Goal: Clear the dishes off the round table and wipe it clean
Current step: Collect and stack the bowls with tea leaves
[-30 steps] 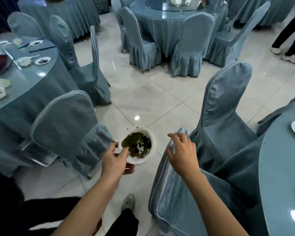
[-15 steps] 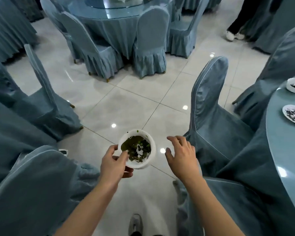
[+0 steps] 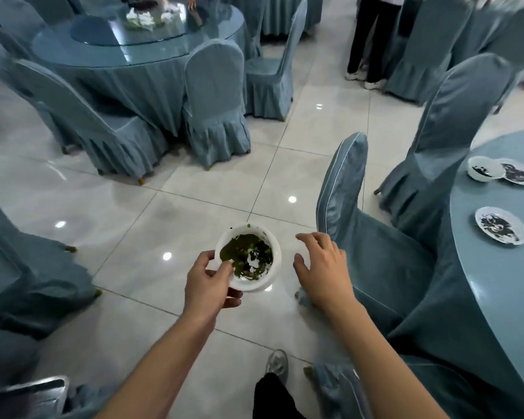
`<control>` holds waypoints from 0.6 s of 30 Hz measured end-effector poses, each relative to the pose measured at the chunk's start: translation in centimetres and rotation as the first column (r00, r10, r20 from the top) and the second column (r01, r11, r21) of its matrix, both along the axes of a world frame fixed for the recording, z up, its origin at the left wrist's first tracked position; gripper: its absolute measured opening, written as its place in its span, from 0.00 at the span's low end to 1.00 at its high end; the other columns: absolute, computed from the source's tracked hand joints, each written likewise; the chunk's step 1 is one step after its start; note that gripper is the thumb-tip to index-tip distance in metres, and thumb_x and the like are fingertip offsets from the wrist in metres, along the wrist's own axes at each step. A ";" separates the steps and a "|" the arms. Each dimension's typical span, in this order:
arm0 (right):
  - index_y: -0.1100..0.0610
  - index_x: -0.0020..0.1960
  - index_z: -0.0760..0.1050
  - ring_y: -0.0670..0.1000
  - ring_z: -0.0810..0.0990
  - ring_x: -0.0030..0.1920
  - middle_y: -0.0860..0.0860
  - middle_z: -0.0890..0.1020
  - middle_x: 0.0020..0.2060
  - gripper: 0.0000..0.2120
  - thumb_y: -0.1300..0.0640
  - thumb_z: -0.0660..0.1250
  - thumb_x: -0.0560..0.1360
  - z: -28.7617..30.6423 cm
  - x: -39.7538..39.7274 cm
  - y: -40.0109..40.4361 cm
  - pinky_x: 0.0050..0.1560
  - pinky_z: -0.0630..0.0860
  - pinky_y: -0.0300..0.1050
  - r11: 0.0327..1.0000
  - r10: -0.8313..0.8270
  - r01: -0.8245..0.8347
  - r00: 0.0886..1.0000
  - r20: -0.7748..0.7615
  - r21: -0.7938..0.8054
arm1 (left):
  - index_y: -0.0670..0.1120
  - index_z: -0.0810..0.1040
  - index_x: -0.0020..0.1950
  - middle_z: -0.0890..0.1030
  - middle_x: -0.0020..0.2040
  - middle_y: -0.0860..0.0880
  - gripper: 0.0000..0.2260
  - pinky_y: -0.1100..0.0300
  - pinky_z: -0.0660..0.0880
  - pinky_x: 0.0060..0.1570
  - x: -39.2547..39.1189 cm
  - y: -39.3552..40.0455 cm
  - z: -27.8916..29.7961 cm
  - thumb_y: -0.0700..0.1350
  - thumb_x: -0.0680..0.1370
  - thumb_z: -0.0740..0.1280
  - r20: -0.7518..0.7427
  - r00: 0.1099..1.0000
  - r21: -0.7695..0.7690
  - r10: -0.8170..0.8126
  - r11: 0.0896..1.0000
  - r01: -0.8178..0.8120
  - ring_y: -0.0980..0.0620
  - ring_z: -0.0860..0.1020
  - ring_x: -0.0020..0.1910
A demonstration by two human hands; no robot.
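Observation:
My left hand [image 3: 210,282] grips a white bowl [image 3: 248,258] by its near rim, thumb over the edge. Dark green food residue smears the inside of the bowl. It hangs above the tiled floor between chairs. My right hand [image 3: 322,267] hovers beside the bowl with fingers loosely spread and holds nothing. The round table [image 3: 502,267] with a blue cloth and glass top is at the right edge. On it lie a dirty white plate [image 3: 501,225], a small dirty bowl [image 3: 481,168] and another dirty plate [image 3: 519,172].
Blue-covered chairs [image 3: 342,189] stand right of my hands, with another chair [image 3: 454,122] behind. More chairs crowd the left edge [image 3: 22,273]. A second round table [image 3: 139,40] with dishes is at the far left. A person's legs [image 3: 369,46] stand at the back. My shoe [image 3: 277,362] is below.
The view has swung right: the left table dropped out and the right table with its dishes came further into view. My right hand left the chair back and hovers free. The bowl stays in my left hand.

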State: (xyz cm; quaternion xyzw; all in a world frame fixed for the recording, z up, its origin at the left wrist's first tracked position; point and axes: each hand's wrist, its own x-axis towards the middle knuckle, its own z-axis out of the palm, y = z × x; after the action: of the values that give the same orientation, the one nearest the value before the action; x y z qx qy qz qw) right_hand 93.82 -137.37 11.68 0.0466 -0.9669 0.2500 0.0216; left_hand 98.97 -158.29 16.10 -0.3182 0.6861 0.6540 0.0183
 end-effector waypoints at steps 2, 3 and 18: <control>0.46 0.71 0.69 0.52 0.72 0.65 0.48 0.71 0.66 0.19 0.50 0.62 0.80 0.4 -4.2 0.5 0.68 0.64 0.52 0.999 -0.038 0.037 0.999 -0.009 -0.010 | 0.50 0.75 0.64 0.82 0.47 0.38 0.13 0.54 0.80 0.31 -4.6 0.4 0.4 0.40 0.80 0.65 -0.005 1.000 -0.012 -0.027 1.000 0.027 0.46 0.81 0.30; 0.46 0.71 0.69 0.52 0.72 0.65 0.48 0.71 0.66 0.19 0.50 0.62 0.80 0.7 -5.8 0.7 0.68 0.64 0.52 0.999 -0.051 0.051 0.999 -0.015 -0.015 | 0.50 0.75 0.64 0.82 0.47 0.38 0.13 0.55 0.79 0.31 -6.4 0.5 0.6 0.40 0.80 0.65 -0.006 0.999 -0.017 -0.038 0.999 0.038 0.46 0.81 0.30; 0.47 0.68 0.71 0.54 0.73 0.63 0.49 0.73 0.64 0.18 0.51 0.64 0.79 2.6 -29.8 6.6 0.63 0.67 0.54 0.953 -0.303 0.303 0.953 -0.026 0.009 | 0.50 0.72 0.68 0.82 0.52 0.37 0.16 0.57 0.78 0.30 -36.5 5.4 2.0 0.42 0.81 0.66 -0.045 0.963 0.067 -0.264 0.961 0.267 0.46 0.80 0.29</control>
State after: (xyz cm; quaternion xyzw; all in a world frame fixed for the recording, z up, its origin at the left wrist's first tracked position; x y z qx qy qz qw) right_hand 64.01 -130.80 14.27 -0.0989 -0.9639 0.2368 0.0713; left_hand 62.50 -152.86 18.12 -0.2106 0.6985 0.6758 0.1052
